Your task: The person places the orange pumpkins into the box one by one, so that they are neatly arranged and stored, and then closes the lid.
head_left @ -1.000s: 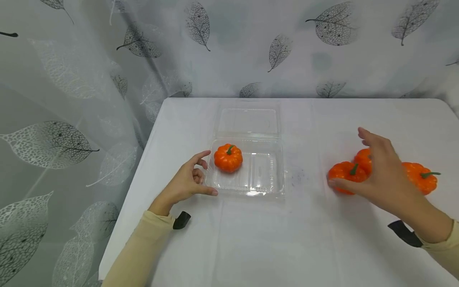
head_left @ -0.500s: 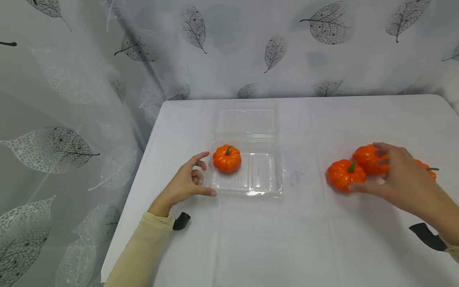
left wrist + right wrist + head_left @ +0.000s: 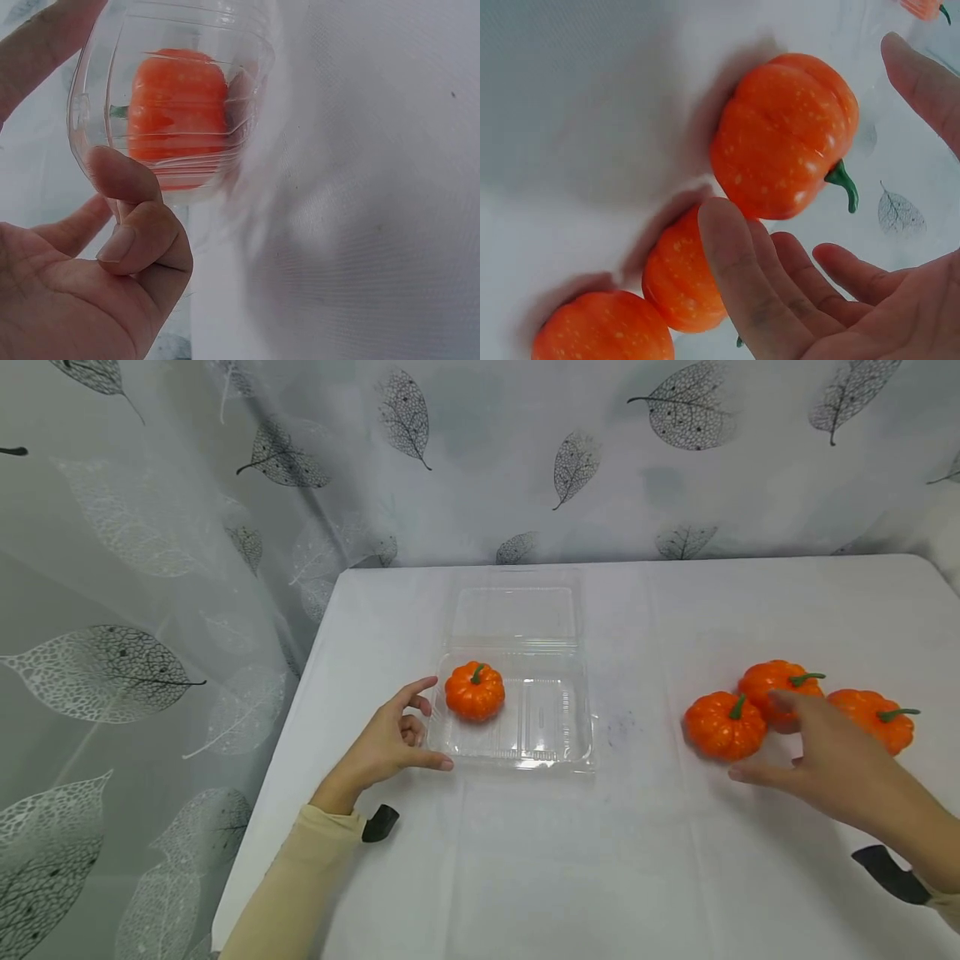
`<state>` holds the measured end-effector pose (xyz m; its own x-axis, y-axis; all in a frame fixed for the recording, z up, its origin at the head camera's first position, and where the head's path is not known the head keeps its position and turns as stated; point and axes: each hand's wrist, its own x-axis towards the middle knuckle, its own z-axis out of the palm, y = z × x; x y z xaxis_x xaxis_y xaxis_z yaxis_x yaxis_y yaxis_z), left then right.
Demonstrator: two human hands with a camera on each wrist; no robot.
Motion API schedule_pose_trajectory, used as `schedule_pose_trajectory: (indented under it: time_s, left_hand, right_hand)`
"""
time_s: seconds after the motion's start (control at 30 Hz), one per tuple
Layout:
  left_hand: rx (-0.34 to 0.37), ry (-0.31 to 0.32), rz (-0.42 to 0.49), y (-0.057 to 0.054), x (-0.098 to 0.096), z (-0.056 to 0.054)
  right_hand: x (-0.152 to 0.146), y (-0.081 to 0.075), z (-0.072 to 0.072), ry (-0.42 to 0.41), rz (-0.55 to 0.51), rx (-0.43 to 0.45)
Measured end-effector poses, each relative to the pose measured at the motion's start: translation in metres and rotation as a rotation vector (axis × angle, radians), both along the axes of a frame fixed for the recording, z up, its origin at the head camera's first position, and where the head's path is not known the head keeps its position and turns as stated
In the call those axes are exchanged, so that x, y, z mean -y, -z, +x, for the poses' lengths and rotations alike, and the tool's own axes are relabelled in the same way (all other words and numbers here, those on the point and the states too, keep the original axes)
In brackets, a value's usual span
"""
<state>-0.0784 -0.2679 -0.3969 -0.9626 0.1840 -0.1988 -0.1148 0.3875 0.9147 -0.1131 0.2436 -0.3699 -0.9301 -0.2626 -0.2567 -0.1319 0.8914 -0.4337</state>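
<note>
On the white table stands an unlidded clear plastic container (image 3: 555,718), its lid (image 3: 514,612) folded back flat. One small orange pumpkin (image 3: 475,692) with a green stem sits in its left half. My left hand (image 3: 386,739) holds the container at its left front corner; some fingers curl against the clear wall. My right hand (image 3: 832,756) hovers with thumb and fingers apart beside three more pumpkins: a left one (image 3: 724,727), a back one (image 3: 768,685) and a right one (image 3: 870,717). Between thumb and fingers, the left pumpkin shows in the right wrist view, apparently ungripped.
A grey leaf-patterned curtain (image 3: 480,460) hangs behind the table and along its left side. White table surface (image 3: 585,860) lies in front of the container and between it and the pumpkin group.
My right hand has drawn back rightward and lower from over the pumpkin group, uncovering the back and right pumpkins. My left hand and the container have stayed in place.
</note>
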Motion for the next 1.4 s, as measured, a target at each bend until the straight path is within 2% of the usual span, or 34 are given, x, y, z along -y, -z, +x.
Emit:
schedule_pose_trajectory:
  time_s: [0.13,0.33,0.43,0.7,0.93,1.27,1.4]
  left_hand:
    - [-0.001,-0.003,0.003,-0.001,-0.001,0.001]
    - [-0.005,0.0,0.005,-0.001,-0.001,0.002]
    - [-0.006,-0.001,0.005,-0.001,-0.001,0.002]
    - [-0.001,-0.005,-0.005,-0.001,-0.001,0.002]
    - [0.001,-0.002,0.001,-0.002,-0.002,0.003]
    - [-0.004,-0.009,-0.004,-0.002,-0.002,0.003]
    - [-0.002,-0.008,-0.001,-0.002,-0.003,0.003]
  right_hand:
    - [0.001,0.005,0.001,-0.018,0.016,0.012]
    - [0.004,0.012,0.003,-0.042,0.078,-0.019]
    - [0.007,0.014,0.004,-0.05,0.077,-0.041]
    - [0.015,0.02,0.005,-0.077,-0.046,-0.065]
    - [0.021,0.025,0.005,-0.09,-0.08,-0.11]
    - [0.026,0.032,0.002,-0.123,-0.203,-0.12]
    - [0.028,0.032,0.001,-0.128,-0.283,-0.084]
